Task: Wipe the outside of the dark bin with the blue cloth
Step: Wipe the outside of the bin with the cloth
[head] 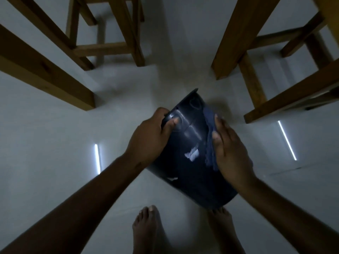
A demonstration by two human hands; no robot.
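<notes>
The dark bin (pixel 189 162) is held tilted above the pale floor, its wider rim end near my feet and its narrower end pointing away. My left hand (pixel 150 136) grips the bin's far left edge, thumb on the outer wall. My right hand (pixel 231 151) lies flat on the blue cloth (pixel 211 129) and presses it against the bin's right side. A white torn label patch shows on the bin's wall between the hands. Part of the cloth is hidden under my palm.
Wooden table and stool legs (pixel 55 70) stand on the left and at the back, more wooden legs (pixel 244 43) on the right. My bare feet (pixel 146 230) are on the pale floor (pixel 55 143) under the bin. Ceiling light strips reflect on the floor.
</notes>
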